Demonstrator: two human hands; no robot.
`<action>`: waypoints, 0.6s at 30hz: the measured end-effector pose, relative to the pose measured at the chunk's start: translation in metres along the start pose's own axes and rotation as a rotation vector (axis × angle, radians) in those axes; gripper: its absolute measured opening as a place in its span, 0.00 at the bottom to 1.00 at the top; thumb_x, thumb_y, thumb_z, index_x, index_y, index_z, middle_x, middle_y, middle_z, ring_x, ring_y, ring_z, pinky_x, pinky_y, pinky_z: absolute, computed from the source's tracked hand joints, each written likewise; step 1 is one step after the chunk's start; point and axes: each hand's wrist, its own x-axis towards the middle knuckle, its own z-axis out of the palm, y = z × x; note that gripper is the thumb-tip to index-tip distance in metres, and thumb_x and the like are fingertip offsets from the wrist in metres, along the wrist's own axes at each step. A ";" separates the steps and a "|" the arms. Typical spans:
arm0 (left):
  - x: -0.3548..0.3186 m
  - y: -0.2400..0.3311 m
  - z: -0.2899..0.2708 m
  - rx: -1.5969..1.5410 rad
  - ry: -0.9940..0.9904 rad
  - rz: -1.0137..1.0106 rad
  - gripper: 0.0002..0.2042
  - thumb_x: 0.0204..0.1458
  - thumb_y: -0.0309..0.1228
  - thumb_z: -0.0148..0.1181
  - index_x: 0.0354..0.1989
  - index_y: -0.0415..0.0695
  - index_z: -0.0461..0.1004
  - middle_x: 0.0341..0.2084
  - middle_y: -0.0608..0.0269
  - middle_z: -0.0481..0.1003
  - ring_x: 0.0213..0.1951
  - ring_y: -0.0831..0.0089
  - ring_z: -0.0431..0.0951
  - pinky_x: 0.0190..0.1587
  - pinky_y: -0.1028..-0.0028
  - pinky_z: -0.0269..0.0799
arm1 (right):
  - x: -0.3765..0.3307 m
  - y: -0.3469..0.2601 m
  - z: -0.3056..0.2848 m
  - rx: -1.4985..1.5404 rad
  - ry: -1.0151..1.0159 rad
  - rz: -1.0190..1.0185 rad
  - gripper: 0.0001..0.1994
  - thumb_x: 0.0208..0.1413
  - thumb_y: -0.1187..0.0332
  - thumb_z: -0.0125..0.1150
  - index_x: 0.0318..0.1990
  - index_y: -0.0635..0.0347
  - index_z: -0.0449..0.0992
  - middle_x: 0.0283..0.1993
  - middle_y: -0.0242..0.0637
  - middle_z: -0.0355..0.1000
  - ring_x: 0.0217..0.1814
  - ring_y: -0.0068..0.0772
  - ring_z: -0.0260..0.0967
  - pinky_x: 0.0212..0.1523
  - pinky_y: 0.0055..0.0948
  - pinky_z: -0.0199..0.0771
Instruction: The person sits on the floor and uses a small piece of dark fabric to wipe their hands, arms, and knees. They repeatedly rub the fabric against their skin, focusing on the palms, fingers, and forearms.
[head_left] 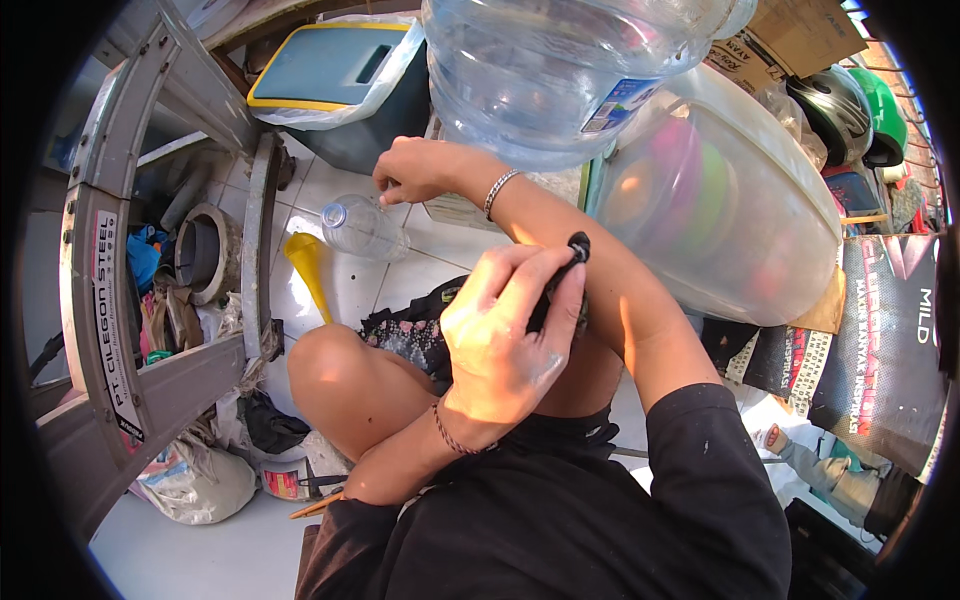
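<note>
1. The left hand (500, 335) sits near the middle of the view, its grip closed around a small black object (572, 262) whose rounded end sticks out past the fingertips at about 1 o'clock from the knuckles. Most of the object is hidden in the fist, so I cannot tell its full shape.
2. The right hand (415, 172) reaches out at 11 o'clock from the left hand, curled nearly shut with fingers tucked under. Whether it pinches anything I cannot tell; it hovers just above the cap end of a small clear plastic bottle (362, 228) lying on its side on the white tiled floor (330, 185).
3. Judged by looks, the black object is light and fairly stiff, small enough to slip; a full-finger wrap along its body, as now, suits it better than a fingertip pinch.
4. The small bottle looks empty, light, thin-walled and smooth: it would roll and dent easily. The neck beneath the cap is the firmest place to take it.
5. A yellow funnel (310, 270) lies at 7 o'clock from the bottle, just beside it.
6. A large clear water jug (560, 70) stands at 12 o'clock, bulky and probably slippery, with a frosted plastic tub (740, 220) at 3 o'clock.
</note>
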 end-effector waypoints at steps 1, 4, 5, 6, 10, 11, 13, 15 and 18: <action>0.003 -0.008 0.003 0.044 0.021 -0.030 0.07 0.53 0.21 0.71 0.40 0.39 0.82 0.33 0.58 0.81 0.30 0.65 0.82 0.34 0.70 0.78 | 0.000 0.004 0.001 0.018 -0.002 -0.015 0.17 0.59 0.55 0.68 0.49 0.55 0.86 0.50 0.45 0.83 0.54 0.47 0.81 0.55 0.44 0.80; -0.016 -0.006 0.016 0.035 -0.069 -0.014 0.07 0.53 0.21 0.70 0.40 0.39 0.82 0.32 0.57 0.80 0.30 0.62 0.81 0.33 0.68 0.77 | 0.003 0.004 -0.002 0.254 0.037 -0.013 0.17 0.60 0.55 0.67 0.50 0.55 0.86 0.49 0.42 0.84 0.53 0.43 0.81 0.55 0.41 0.79; -0.020 0.000 0.015 -0.031 -0.120 0.011 0.08 0.53 0.21 0.70 0.41 0.38 0.82 0.31 0.57 0.80 0.30 0.63 0.81 0.32 0.68 0.78 | -0.001 0.006 -0.009 0.273 0.055 0.000 0.17 0.60 0.55 0.67 0.50 0.55 0.86 0.48 0.41 0.84 0.53 0.42 0.81 0.55 0.40 0.79; -0.027 0.006 0.016 -0.099 -0.161 0.001 0.08 0.53 0.21 0.71 0.41 0.38 0.82 0.32 0.58 0.80 0.30 0.63 0.81 0.33 0.69 0.78 | -0.002 0.004 -0.011 0.300 0.064 0.004 0.17 0.60 0.55 0.67 0.50 0.55 0.86 0.47 0.40 0.84 0.52 0.41 0.81 0.55 0.39 0.79; -0.040 0.014 0.010 -0.299 -0.335 -0.069 0.09 0.52 0.22 0.72 0.41 0.38 0.83 0.32 0.59 0.81 0.32 0.63 0.83 0.35 0.71 0.79 | -0.008 -0.002 -0.017 0.636 0.050 0.055 0.15 0.62 0.57 0.67 0.48 0.58 0.85 0.40 0.32 0.84 0.37 0.24 0.74 0.45 0.28 0.76; -0.038 0.015 0.006 -0.355 -0.379 -0.078 0.08 0.52 0.22 0.72 0.40 0.38 0.83 0.32 0.59 0.81 0.32 0.64 0.83 0.35 0.71 0.79 | -0.012 0.001 -0.021 0.744 0.044 0.070 0.15 0.63 0.58 0.66 0.48 0.59 0.85 0.40 0.30 0.84 0.34 0.21 0.71 0.43 0.26 0.75; -0.021 0.012 0.000 -0.266 -0.221 -0.022 0.08 0.51 0.22 0.73 0.39 0.38 0.83 0.32 0.59 0.81 0.30 0.67 0.83 0.33 0.73 0.78 | -0.016 0.004 -0.024 0.908 0.070 0.066 0.15 0.65 0.58 0.65 0.47 0.61 0.84 0.41 0.29 0.83 0.31 0.18 0.64 0.38 0.22 0.71; 0.004 -0.008 -0.004 -0.041 0.073 -0.047 0.07 0.53 0.21 0.72 0.39 0.37 0.83 0.32 0.59 0.81 0.29 0.69 0.83 0.33 0.73 0.78 | -0.018 0.011 -0.021 1.056 0.108 0.082 0.15 0.66 0.57 0.65 0.47 0.60 0.84 0.41 0.29 0.83 0.32 0.18 0.65 0.38 0.20 0.71; 0.022 -0.045 0.006 0.006 0.168 -0.072 0.06 0.56 0.22 0.70 0.41 0.37 0.83 0.32 0.58 0.80 0.28 0.68 0.83 0.32 0.71 0.77 | -0.011 0.003 -0.026 1.264 0.189 0.158 0.13 0.69 0.59 0.63 0.49 0.60 0.83 0.43 0.30 0.82 0.32 0.14 0.67 0.36 0.16 0.70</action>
